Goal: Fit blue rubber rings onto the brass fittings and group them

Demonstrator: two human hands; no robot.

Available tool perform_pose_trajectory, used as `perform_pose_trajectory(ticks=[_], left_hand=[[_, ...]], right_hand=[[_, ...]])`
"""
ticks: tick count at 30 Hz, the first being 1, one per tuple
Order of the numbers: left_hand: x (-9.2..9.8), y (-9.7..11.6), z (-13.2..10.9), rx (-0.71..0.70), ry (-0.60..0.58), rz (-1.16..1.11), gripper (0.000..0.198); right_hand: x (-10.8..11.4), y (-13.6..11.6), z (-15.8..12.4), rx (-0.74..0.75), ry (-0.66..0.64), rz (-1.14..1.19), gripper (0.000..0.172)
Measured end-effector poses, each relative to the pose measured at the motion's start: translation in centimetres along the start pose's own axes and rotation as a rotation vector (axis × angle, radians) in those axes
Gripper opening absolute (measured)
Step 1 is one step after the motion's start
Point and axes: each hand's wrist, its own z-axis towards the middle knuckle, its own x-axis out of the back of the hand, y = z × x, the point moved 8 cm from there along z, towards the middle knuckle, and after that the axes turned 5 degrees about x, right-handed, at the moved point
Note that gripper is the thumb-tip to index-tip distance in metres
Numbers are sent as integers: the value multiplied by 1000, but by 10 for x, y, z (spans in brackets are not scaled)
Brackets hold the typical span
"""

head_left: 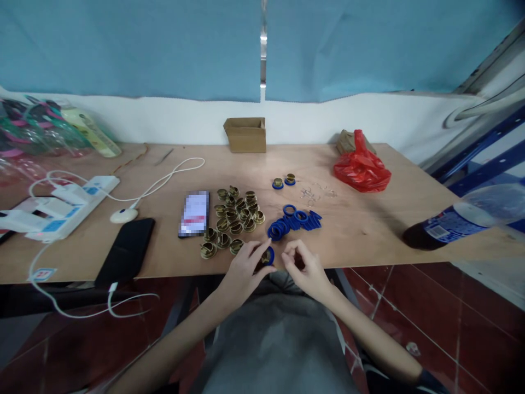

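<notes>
My left hand (249, 267) grips a blue ring with a brass-coloured metal piece in it (268, 256) between thumb and fingers, at the table's front edge. Just to its right, my right hand (304, 268) is closed in a pinch; whatever is between its fingertips is too small to make out. Beyond the hands lies a pile of blue plastic rings (283, 225). Left of that pile sit several round brass-coloured metal pieces (235, 213). Farther back are two blue rings with metal pieces on them (284, 181). Thin wire rings (315, 192) lie to their right.
A lit phone (194, 213) and a dark phone (125, 249) lie on the left, near a power strip (74, 208) with white cables. An open cardboard box (246, 135) stands at the back. Rightward are a red plastic bag (362, 167) and a drink bottle lying down (441, 225).
</notes>
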Motion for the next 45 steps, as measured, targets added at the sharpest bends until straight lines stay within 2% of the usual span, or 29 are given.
perform_pose_trajectory(ticks=[4,9,13,15,17,21,24,27,30,33,36,39,42,45], left_hand=[[-2,-1,1,38,-39,-54,52],[-1,-4,3,47,-77,-33,50],[1,-5,5,20,-75,33,31],[1,-6,6,-4,-77,81,26],[-1,-5,6,-32,-84,121,28],[-2,-3,5,-51,-65,164,38],[-2,1,4,-59,-30,202,32],[-4,3,4,-73,-12,219,29],[-7,0,4,-87,-9,210,29],[-8,-1,4,-124,8,220,27],[-8,-1,4,-144,27,237,25],[-6,-1,4,-143,37,231,19],[-5,-1,5,-149,49,224,11],[-5,-1,5,-153,47,229,9]], right_hand=[[-7,-6,-2,60,-36,-61,2],[-15,-9,0,129,-58,-162,21],[-25,-10,4,201,-83,-214,8],[-29,-11,4,223,-94,-211,12],[-29,-12,4,240,-78,-181,14],[-7,-22,8,268,21,-151,14],[27,-32,21,282,132,-231,13],[58,-34,48,231,117,-396,14],[75,-15,91,111,-72,-608,15],[84,15,137,19,-230,-771,12],[80,51,175,-100,-348,-748,8],[69,79,197,-163,-371,-720,11],[61,96,204,-203,-344,-707,20],[68,105,204,-231,-274,-726,26]])
